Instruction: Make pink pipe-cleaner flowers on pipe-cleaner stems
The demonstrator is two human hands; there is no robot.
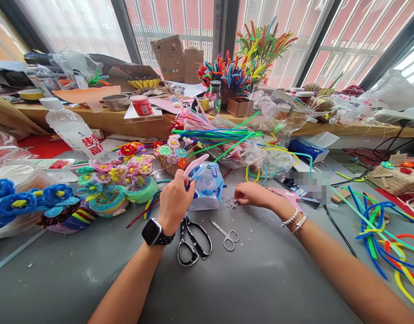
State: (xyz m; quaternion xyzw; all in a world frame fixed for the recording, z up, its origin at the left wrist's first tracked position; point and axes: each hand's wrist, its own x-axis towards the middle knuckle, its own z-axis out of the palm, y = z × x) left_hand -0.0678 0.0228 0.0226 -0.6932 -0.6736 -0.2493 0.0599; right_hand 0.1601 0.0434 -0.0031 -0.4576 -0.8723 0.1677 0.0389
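My left hand (175, 197), wearing a black watch, is closed around a pink pipe cleaner (197, 164) that sticks out past the fingers. Its fingers also meet the edge of a blue-and-white plastic packet (207, 185) standing on the table; whether they grip it I cannot tell. My right hand (252, 194), with bracelets at the wrist, has its fingertips pressed together at a small heap of pale fuzzy scraps (232, 204). What it pinches is hidden. Black-handled scissors (194, 243) and small silver scissors (227, 235) lie on the table before the packet.
Flower-trimmed pipe cleaner baskets (109, 198) and a plastic bottle (73, 130) stand at left. Green and blue pipe cleaners (220, 134) lie over clear bags behind the packet. A phone (296, 189) is right of my right hand. Coloured pipe cleaners (378, 225) sprawl at far right.
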